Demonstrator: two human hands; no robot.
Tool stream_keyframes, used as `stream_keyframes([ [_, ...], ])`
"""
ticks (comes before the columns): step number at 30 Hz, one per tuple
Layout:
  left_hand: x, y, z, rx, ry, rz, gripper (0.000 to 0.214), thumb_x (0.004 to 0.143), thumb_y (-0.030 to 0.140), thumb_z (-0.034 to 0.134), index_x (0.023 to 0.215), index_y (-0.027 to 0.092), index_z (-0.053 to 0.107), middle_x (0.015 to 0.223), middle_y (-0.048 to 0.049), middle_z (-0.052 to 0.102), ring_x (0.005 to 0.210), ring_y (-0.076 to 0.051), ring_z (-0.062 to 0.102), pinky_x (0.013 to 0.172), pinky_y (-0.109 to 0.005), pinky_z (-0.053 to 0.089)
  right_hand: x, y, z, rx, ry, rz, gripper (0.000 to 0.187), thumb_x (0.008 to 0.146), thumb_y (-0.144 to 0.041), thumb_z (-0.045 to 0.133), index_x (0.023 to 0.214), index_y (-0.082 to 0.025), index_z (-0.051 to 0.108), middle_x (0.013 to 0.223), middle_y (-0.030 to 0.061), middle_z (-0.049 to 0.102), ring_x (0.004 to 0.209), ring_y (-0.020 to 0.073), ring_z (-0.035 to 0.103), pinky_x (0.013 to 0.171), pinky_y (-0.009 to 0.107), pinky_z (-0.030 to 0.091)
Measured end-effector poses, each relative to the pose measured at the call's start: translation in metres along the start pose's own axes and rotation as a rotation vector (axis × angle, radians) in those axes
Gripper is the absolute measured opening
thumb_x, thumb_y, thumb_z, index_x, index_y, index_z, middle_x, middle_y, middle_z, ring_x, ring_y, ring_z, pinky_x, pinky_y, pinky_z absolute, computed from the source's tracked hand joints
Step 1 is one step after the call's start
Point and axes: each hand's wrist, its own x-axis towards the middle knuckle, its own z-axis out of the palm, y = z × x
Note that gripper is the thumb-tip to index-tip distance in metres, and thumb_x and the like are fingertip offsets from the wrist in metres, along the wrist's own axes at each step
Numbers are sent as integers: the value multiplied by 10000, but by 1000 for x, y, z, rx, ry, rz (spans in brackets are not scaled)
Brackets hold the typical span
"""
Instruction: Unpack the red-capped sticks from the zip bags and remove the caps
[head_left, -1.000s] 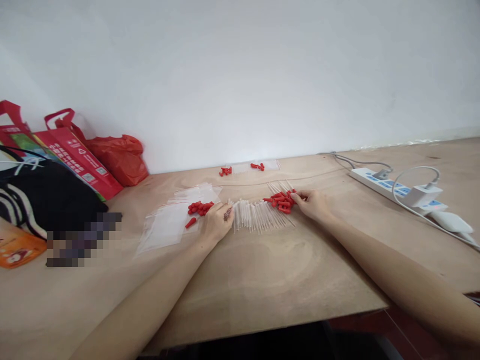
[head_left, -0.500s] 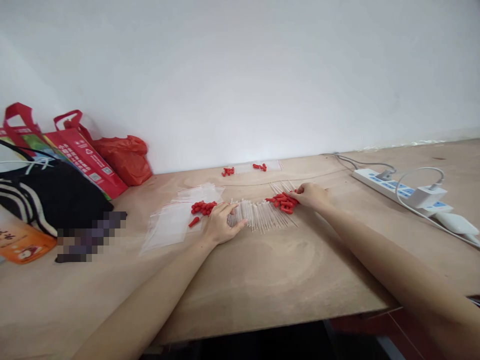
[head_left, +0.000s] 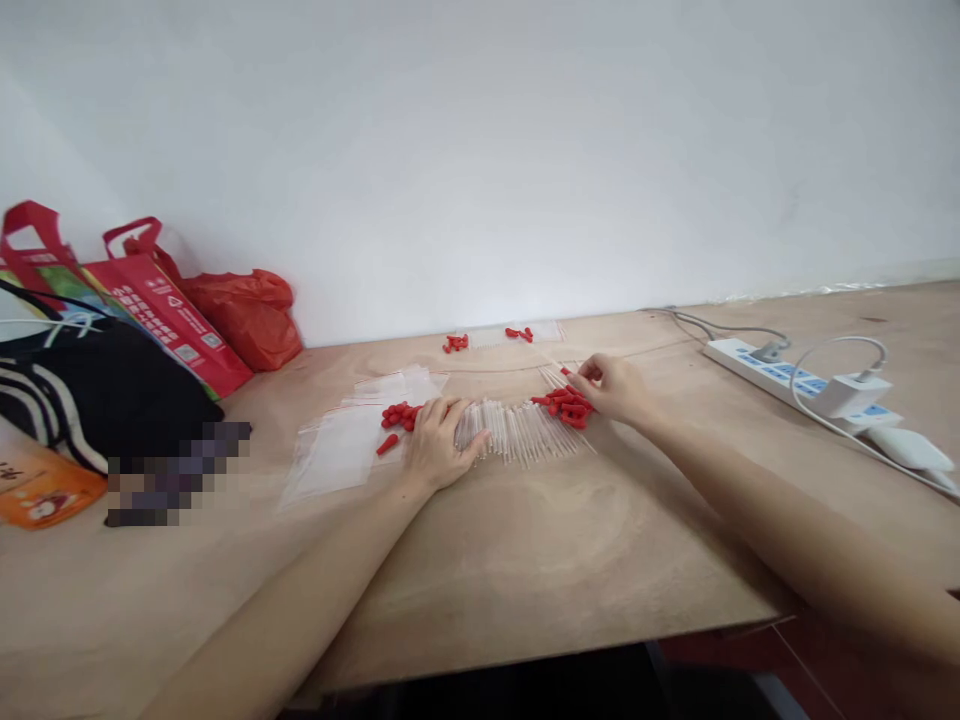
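Observation:
Many thin clear tubes [head_left: 517, 435] lie side by side in a fan on the wooden table. My left hand [head_left: 439, 445] rests flat over their left end, thumb apart from the fingers, its fingertips beside a pile of red rubber bulbs [head_left: 397, 415]. One loose bulb [head_left: 387, 444] lies left of that hand. Over the right end of the tubes is a second heap of red bulbs [head_left: 566, 403]. Just above it, my right hand [head_left: 615, 388] pinches a single red bulb [head_left: 565, 372] between thumb and fingers; whether a tube is joined to it I cannot tell.
Clear zip bags [head_left: 337, 445] overlap on the left. Further back, small groups of bulbs [head_left: 519, 334] lie on another clear bag near the wall. A power strip [head_left: 765, 370] with plugs and cables is on the right. Red bags [head_left: 165, 310] and a black bag [head_left: 112, 390] stand far left.
My right hand has lifted slightly off the right heap and now shows a red bulb at its fingertips. My left hand has shifted a little, its fingers lying flatter.

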Motion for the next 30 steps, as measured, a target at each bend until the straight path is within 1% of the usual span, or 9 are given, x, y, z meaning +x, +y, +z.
stream_keyframes([
  [4, 3, 5, 2, 67, 70, 60, 559, 740, 414, 536, 1232, 182, 410, 1163, -116, 479, 1084, -261, 418, 906, -405, 332, -30, -14, 21, -14, 134, -413, 191, 789, -360, 484, 730, -192, 552, 749, 9, 631, 774, 157, 523, 814, 350, 266],
  [6, 2, 7, 3, 111, 70, 133, 488, 746, 423, 536, 1186, 222, 467, 1183, -109, 484, 1103, -269, 415, 915, -435, 294, -41, -20, 32, -30, 184, -538, 204, 805, -355, 475, 718, -182, 541, 729, 14, 628, 783, 161, 514, 823, 359, 246],
  [8, 1, 8, 4, 130, 62, 206, 319, 777, 399, 520, 1066, 270, 556, 1129, -71, 543, 1066, -249, 457, 925, -464, 240, -48, -26, 39, -33, 213, -608, 219, 816, -351, 467, 703, -175, 531, 705, 12, 622, 768, 155, 507, 821, 356, 242],
  [11, 0, 9, 5, 109, 49, 292, 147, 819, 315, 495, 912, 291, 607, 939, 2, 639, 953, -193, 527, 933, -472, 178, -50, -30, 43, -14, 236, -642, 214, 821, -342, 471, 711, -169, 534, 697, 7, 618, 748, 143, 498, 812, 345, 243],
  [16, 2, 12, 6, 87, 31, 366, 130, 834, 233, 479, 815, 238, 608, 726, 27, 656, 795, -146, 556, 907, -433, 201, -49, -31, 41, -19, 243, -678, 211, 808, -368, 493, 876, -192, 589, 737, 13, 621, 756, 147, 485, 812, 355, 229],
  [18, 3, 14, 5, 83, 36, 386, 131, 829, 252, 488, 778, 229, 606, 695, 29, 652, 769, -142, 553, 901, -427, 204, -49, -30, 42, -25, 251, -704, 190, 809, -365, 498, 871, -228, 613, 733, 4, 617, 761, 145, 477, 821, 363, 216],
  [20, 3, 14, 5, 76, 46, 411, 137, 821, 278, 502, 743, 228, 602, 681, 37, 648, 754, -139, 550, 898, -426, 201, -49, -29, 42, -24, 264, -720, 171, 812, -349, 499, 808, -245, 634, 705, -6, 606, 758, 139, 470, 828, 365, 209],
  [25, 2, 13, 2, 63, 66, 441, 151, 814, 260, 512, 691, 213, 587, 621, 51, 627, 725, -129, 546, 870, -414, 219, -51, -29, 39, -57, 267, -751, 224, 815, -359, 488, 718, -232, 644, 614, -11, 549, 732, 134, 443, 840, 371, 202],
  [30, 1, 12, 3, 30, 77, 435, 140, 810, 238, 515, 694, 209, 588, 586, 57, 614, 700, -118, 544, 848, -395, 231, -52, -29, 37, -75, 262, -787, 236, 822, -340, 472, 692, -232, 637, 590, -21, 526, 724, 128, 423, 853, 380, 182],
])
